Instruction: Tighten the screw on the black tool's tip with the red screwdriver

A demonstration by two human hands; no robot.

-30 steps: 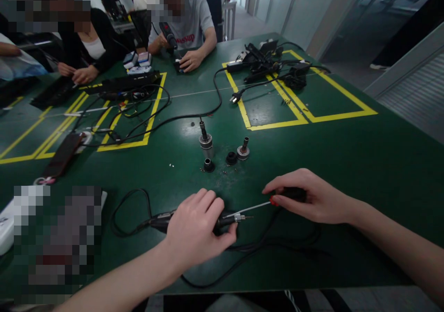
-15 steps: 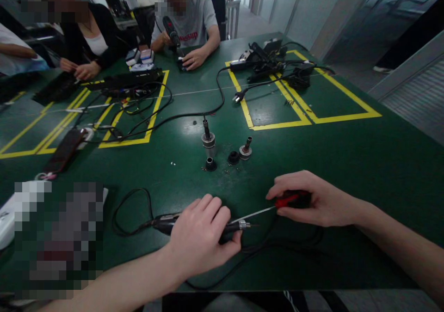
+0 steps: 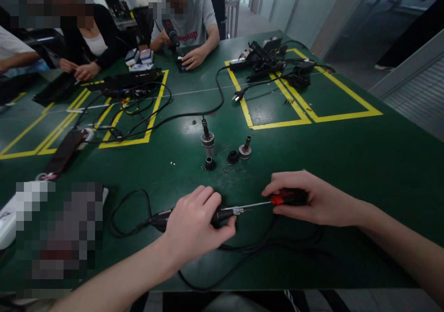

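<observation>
Left hand (image 3: 194,224) grips the corded tool (image 3: 227,212) flat on the table (image 3: 347,155); right hand (image 3: 312,198) holds a screwdriver (image 3: 274,202), blade at the tool's tip; loose parts (image 3: 225,152) lie beyond, unfitted

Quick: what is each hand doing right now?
Left hand: closed on the corded tool lying on the table.
Right hand: closed on the screwdriver, its tip at the tool's front end.

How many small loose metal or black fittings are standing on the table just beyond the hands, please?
4: the tall fitting at the back left, the black ring in front of it, the black cap and the flanged fitting to its right. Tiny screws nearby are uncounted.
</observation>
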